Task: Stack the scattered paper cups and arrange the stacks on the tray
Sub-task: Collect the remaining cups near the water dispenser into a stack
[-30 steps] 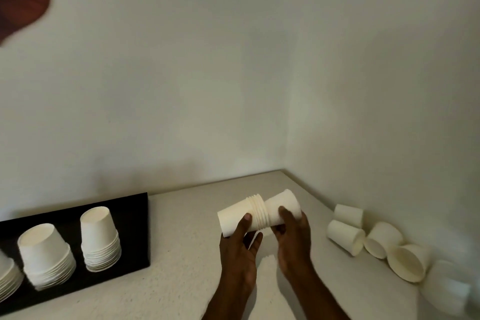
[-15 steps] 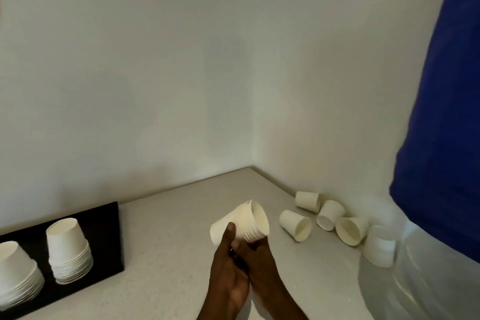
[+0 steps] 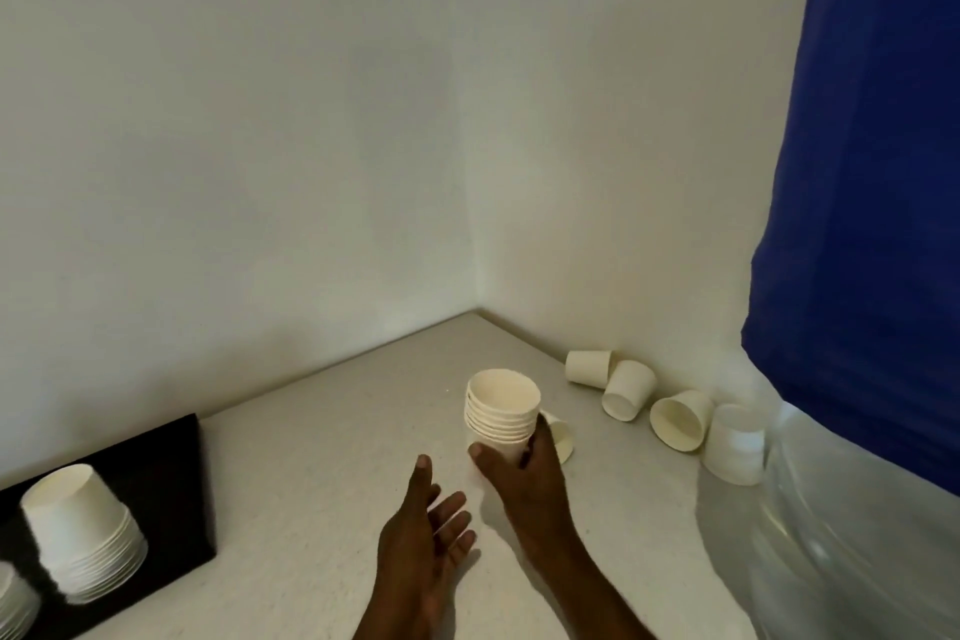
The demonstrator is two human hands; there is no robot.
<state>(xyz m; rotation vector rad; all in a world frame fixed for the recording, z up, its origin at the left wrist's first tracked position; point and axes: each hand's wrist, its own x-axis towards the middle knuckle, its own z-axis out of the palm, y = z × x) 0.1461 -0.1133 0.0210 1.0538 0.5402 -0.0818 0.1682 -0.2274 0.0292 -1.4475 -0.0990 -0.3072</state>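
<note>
My right hand [image 3: 524, 478] grips a stack of white paper cups [image 3: 502, 411], held nearly upright with the mouth up, above the countertop. My left hand [image 3: 423, 530] is open just left of it, palm turned inward, touching nothing. Several loose white cups lie on their sides along the right wall: one [image 3: 587, 367], another [image 3: 627, 389], a third [image 3: 679, 419] and one standing upside down [image 3: 735, 443]. One more cup [image 3: 561, 434] lies partly hidden behind my right hand. On the black tray [image 3: 171, 494] at the left stands an upside-down cup stack [image 3: 83, 520]; a second stack [image 3: 13, 603] is cut by the frame.
A large clear plastic water bottle [image 3: 841, 535] with a blue upper part [image 3: 878, 182] fills the right side, close to the loose cups. White walls meet in a corner behind the speckled countertop [image 3: 322, 431].
The stack went from lying sideways in both hands to upright in my right hand alone. My left hand let go and opened. The view shifted right, so the tray slid left.
</note>
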